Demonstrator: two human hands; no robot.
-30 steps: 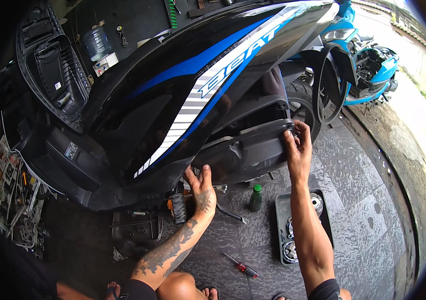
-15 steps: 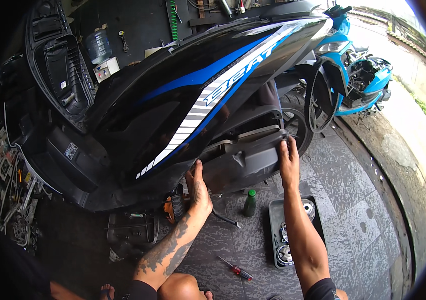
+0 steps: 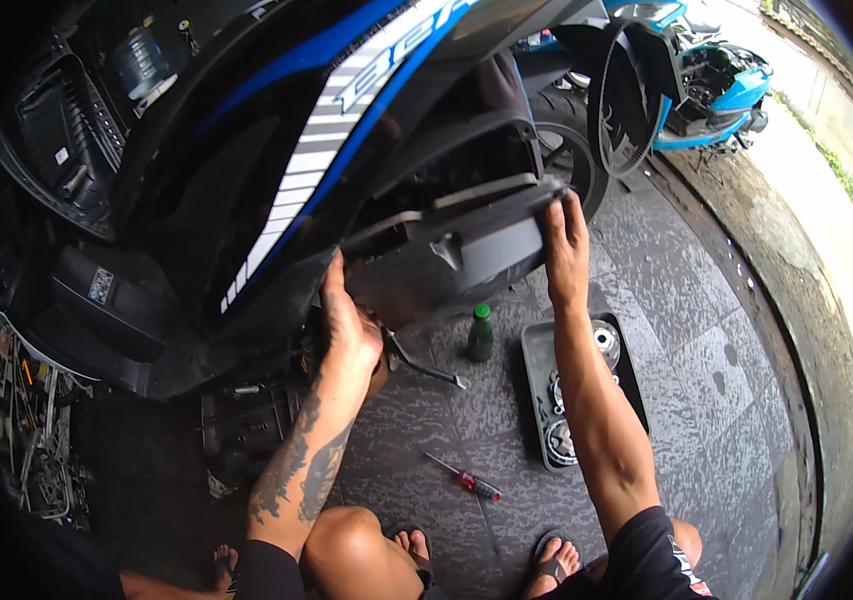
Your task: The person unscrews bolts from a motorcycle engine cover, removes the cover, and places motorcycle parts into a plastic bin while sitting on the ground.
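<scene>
A long black crankcase cover (image 3: 491, 262) lies along the lower side of a black scooter (image 3: 226, 190) with blue and white striped body panels. My left hand (image 3: 351, 325) grips the cover's front end from below, thumb pointing up; its other fingers are partly hidden behind the part. At the rear end, my right hand (image 3: 568, 250) has its fingertips over the upper corner, the thumb out of sight. A dark gap with pale metal edges shows above the cover, below the body panel.
Below the scooter stand a green bottle (image 3: 480, 335) and a grey tray (image 3: 536, 400) of round metal parts, partly behind my right forearm. A red-handled screwdriver (image 3: 466, 478) lies on the tiles. A drive belt (image 3: 601, 120) hangs near the rear wheel; a light-blue scooter (image 3: 726, 95) stands behind.
My view has tilted down and shifted, so the scooter sits higher and further left in the picture. Both hands keep their hold on the cover's ends.
</scene>
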